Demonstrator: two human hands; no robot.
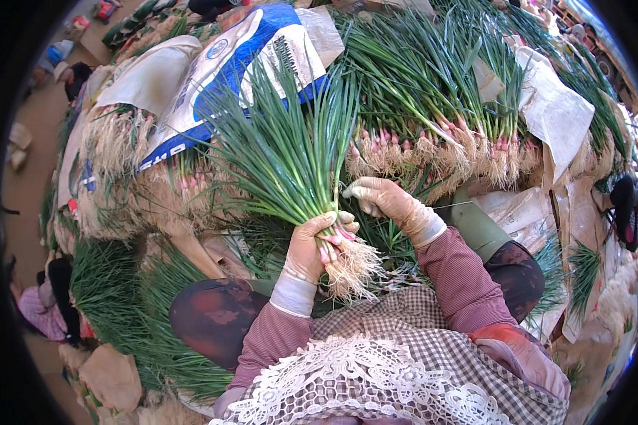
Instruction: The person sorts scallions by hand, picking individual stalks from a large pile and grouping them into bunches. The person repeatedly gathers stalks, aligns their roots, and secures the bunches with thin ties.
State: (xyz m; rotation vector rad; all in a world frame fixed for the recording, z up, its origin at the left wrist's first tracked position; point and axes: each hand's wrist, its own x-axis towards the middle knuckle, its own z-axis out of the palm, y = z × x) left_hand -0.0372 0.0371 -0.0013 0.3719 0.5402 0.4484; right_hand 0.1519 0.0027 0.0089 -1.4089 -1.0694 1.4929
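My left hand (pixel 311 247), in a pale thin glove, grips a bunch of spring onions (pixel 297 175) just above the pink bulbs. The green leaves fan upward and to the left, and the tangled pale roots (pixel 353 268) hang toward my lap. Just right of the stems, my right hand (pixel 383 202), gloved too, is raised with its fingers bent and thumb and forefinger near the bunch. Whether a thin leaf or root lies between those fingers cannot be told. Loose leaves lie below it.
Ahead lies a long heap of spring onions (pixel 420 79), partly covered by a blue and white woven sack (pixel 255 69) and a white sheet (pixel 555 106). More bunches (pixel 111 303) lie on the left. A seated person in a checked top (pixel 42 313) is at the far left; others sit farther off.
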